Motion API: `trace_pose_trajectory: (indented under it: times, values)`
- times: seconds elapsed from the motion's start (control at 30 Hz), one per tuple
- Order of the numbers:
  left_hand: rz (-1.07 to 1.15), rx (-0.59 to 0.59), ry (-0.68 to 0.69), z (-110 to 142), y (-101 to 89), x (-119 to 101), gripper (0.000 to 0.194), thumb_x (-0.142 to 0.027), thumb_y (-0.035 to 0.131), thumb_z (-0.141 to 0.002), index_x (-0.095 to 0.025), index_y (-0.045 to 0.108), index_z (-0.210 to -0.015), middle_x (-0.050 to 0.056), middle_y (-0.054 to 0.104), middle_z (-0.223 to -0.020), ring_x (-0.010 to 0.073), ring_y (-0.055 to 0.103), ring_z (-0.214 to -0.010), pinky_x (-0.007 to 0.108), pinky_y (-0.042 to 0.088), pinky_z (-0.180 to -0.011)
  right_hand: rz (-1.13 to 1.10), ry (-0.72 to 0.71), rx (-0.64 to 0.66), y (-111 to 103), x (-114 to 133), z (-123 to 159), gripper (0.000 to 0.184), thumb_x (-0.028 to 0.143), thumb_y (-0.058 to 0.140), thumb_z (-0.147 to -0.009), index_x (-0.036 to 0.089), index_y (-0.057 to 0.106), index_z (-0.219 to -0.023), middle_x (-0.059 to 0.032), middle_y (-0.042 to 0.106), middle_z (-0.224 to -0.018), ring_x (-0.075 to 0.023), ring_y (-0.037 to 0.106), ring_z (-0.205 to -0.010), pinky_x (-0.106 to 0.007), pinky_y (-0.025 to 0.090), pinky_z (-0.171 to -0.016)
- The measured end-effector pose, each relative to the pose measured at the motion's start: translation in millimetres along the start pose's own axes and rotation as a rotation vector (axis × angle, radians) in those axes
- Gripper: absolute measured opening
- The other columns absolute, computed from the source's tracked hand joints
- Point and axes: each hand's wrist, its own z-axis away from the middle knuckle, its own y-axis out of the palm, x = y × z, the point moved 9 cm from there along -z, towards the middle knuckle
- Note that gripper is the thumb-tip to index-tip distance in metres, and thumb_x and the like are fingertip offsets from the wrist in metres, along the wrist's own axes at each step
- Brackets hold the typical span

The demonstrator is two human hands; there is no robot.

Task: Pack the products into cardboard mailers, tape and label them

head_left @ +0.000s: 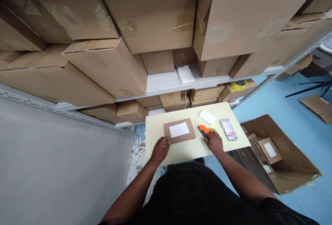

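A flat brown cardboard box (167,125) with a white label (179,130) on top lies on the pale yellow table (155,123). At its near left corner is my left hand (160,150), fingers curled together; a small pale bit shows at the fingertips, too small to name. My right hand (214,142) grips an orange and blue tape dispenser (204,130) to the right of the box. Part of a yellowish tape roll shows beside that hand. Beyond the dispenser lies a white stack of labels or cards (206,117). A blurred-out phone-like object (228,129) rests farther right.
Shelves (160,81) packed with cardboard boxes (155,17) rise behind the table. A yellow tape roll (238,85) sits on a lower-shelf box. On the right stands a large open carton (293,180) holding labelled parcels (269,150). White paper strips (138,155) lie at left below.
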Motion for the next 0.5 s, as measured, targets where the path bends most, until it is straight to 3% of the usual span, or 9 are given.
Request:
trace_pose_trajectory:
  times: [0.13,0.23,0.37,0.43,0.5]
  values:
    - [-0.035,0.032,0.081,-6.6,13.2,-41.0,0.029,-0.031,0.052,-0.097,-0.023,0.072,-0.116,0.008,0.072,-0.114,0.0243,0.067,-0.107,0.041,0.055,-0.099,0.080,0.025,0.107,8.5,-3.5,-14.9,0.028,0.035,0.064,-0.093,0.025,0.070,-0.118,-0.0183,0.069,-0.121,-0.0400,0.045,-0.139,-0.056,0.033,-0.110]
    - [-0.024,0.089,0.117,-22.1,31.9,-69.4,0.029,-0.030,0.052,-0.097,-0.024,0.073,-0.117,0.008,0.072,-0.114,0.0250,0.066,-0.110,0.041,0.054,-0.101,0.035,0.001,0.108,-0.3,-6.9,-13.1,0.028,0.038,0.062,-0.095,0.023,0.070,-0.117,-0.0173,0.071,-0.117,-0.0382,0.051,-0.133,-0.054,0.034,-0.111]
    - [0.042,0.194,0.112,-62.9,64.7,-99.6,0.034,-0.036,0.058,-0.096,-0.024,0.074,-0.123,0.010,0.068,-0.129,0.0280,0.062,-0.122,0.043,0.053,-0.105,-0.230,-0.148,0.136,-23.4,-4.3,5.5,0.033,0.047,0.062,-0.092,0.021,0.071,-0.111,-0.0149,0.072,-0.113,-0.0352,0.061,-0.118,-0.046,0.042,-0.107]
    - [0.097,0.263,0.044,-84.7,81.8,-106.5,0.041,-0.041,0.062,-0.093,-0.022,0.071,-0.129,0.012,0.063,-0.140,0.0297,0.062,-0.125,0.043,0.053,-0.103,-0.387,-0.200,0.148,-36.8,-3.8,17.2,0.031,0.048,0.065,-0.088,0.023,0.071,-0.105,-0.0126,0.072,-0.107,-0.0344,0.062,-0.114,-0.044,0.045,-0.104]
    - [0.162,0.358,-0.042,-99.5,98.7,-109.9,0.044,-0.045,0.064,-0.092,-0.021,0.072,-0.128,0.012,0.066,-0.138,0.0302,0.064,-0.122,0.042,0.053,-0.102,-0.494,-0.213,0.149,-47.3,-5.5,26.8,0.028,0.047,0.068,-0.085,0.025,0.071,-0.101,-0.0108,0.071,-0.104,-0.0334,0.062,-0.110,-0.043,0.048,-0.101]
